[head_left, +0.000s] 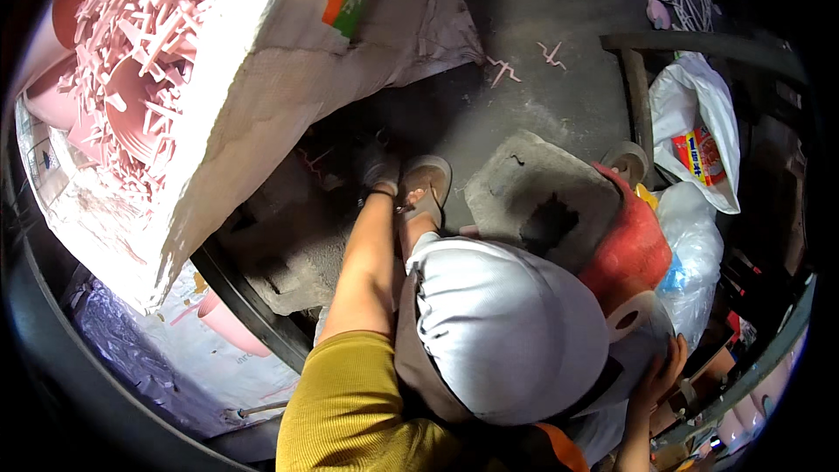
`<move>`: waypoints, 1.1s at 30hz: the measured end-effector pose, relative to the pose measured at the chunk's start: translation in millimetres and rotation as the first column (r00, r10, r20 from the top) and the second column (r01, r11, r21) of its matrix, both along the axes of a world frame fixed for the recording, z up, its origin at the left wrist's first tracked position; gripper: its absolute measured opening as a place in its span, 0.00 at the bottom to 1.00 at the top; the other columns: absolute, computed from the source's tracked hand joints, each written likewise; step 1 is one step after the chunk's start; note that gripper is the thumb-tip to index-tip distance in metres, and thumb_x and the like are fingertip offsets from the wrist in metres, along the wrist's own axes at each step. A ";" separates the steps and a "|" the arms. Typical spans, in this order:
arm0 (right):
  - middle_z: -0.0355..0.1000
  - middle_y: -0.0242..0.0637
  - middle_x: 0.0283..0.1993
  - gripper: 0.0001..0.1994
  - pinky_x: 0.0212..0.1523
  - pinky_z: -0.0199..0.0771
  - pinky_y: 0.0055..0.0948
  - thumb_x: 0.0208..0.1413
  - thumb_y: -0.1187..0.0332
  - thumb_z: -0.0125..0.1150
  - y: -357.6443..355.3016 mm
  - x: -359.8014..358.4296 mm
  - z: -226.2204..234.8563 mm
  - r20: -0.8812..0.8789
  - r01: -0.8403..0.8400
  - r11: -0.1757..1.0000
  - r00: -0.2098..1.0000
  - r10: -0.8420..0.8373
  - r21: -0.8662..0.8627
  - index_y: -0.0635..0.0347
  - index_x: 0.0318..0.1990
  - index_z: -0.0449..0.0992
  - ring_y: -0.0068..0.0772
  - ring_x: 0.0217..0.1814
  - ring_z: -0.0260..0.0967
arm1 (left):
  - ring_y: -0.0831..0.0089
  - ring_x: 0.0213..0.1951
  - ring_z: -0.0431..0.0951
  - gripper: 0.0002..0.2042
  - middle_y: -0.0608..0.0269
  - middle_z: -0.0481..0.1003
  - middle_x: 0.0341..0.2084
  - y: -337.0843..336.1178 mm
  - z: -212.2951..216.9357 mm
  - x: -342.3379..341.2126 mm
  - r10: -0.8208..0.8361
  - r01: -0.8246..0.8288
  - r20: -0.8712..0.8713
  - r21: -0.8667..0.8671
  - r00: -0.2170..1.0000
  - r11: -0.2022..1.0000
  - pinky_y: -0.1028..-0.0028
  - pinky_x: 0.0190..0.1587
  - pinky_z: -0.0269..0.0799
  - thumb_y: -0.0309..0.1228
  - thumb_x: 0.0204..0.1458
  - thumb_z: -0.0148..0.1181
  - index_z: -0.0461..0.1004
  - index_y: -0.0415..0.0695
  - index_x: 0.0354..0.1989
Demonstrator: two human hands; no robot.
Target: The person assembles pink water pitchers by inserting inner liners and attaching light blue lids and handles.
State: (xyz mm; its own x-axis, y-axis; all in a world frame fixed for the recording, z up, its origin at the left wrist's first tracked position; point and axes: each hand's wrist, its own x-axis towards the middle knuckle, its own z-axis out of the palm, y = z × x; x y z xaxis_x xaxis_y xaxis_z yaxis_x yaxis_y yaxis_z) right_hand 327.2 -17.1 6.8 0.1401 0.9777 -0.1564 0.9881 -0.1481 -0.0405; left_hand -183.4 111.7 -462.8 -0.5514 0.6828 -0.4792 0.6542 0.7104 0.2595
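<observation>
My left arm, in a yellow-green sleeve, reaches down to the floor beside my sandalled foot (426, 188). A dark band circles the wrist. My left hand (381, 168) lies in deep shadow there, and its fingers cannot be made out. Close to it on the dark floor is a thin pink branched piece (315, 160). My right hand (666, 374) rests at the lower right with fingers stretched along the side of a pale roll (636, 315) with a hollow core. A pale grey rounded cloth form (516, 323) fills the middle in front of me.
A large white woven sack (288, 52), upper left, holds pink branched plastic pieces (162, 26) and pink pots. Two loose pink pieces (552, 55) lie on the floor. At right stand a grey worn block (533, 192), a red item (629, 245), plastic bags (690, 236) and a metal frame (699, 42).
</observation>
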 end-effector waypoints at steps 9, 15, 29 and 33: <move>0.61 0.52 0.63 0.15 0.61 0.61 0.42 0.62 0.74 0.48 -9.9 -16.3 -10.6 -0.144 0.042 0.984 0.989 -0.018 0.171 0.73 0.54 0.69 0.48 0.62 0.62 | 0.52 0.40 0.72 0.14 0.50 0.71 0.34 -20.0 282.1 -10.1 -0.412 0.181 0.082 0.809 0.908 0.559 0.62 0.43 0.71 0.18 0.40 0.56 0.71 0.42 0.38; 0.64 0.49 0.62 0.14 0.60 0.62 0.40 0.63 0.72 0.50 -5.4 -22.5 -16.2 -0.128 -0.085 0.964 0.984 0.120 0.254 0.70 0.52 0.71 0.47 0.61 0.64 | 0.53 0.45 0.74 0.18 0.49 0.73 0.43 17.0 505.6 -88.6 -0.231 0.740 -0.707 0.603 0.669 0.297 0.58 0.48 0.69 0.39 0.48 0.64 0.72 0.41 0.44; 0.67 0.44 0.60 0.13 0.62 0.61 0.34 0.63 0.71 0.51 2.3 -10.4 -33.2 -0.301 -0.051 0.913 0.935 0.186 0.405 0.66 0.51 0.73 0.40 0.61 0.64 | 0.50 0.47 0.76 0.23 0.44 0.76 0.44 -273.1 313.8 -245.6 -0.072 -0.011 -0.472 -0.171 0.879 0.985 0.53 0.48 0.72 0.53 0.54 0.48 0.76 0.47 0.43; 0.67 0.43 0.59 0.13 0.62 0.61 0.35 0.62 0.73 0.50 8.0 -55.0 -10.9 -0.383 -0.105 0.859 0.863 0.329 0.501 0.66 0.51 0.73 0.39 0.62 0.63 | 0.53 0.40 0.78 0.26 0.50 0.78 0.38 -259.5 380.8 -243.0 -0.103 0.007 -0.406 -0.233 0.908 0.972 0.57 0.43 0.73 0.59 0.49 0.56 0.78 0.45 0.34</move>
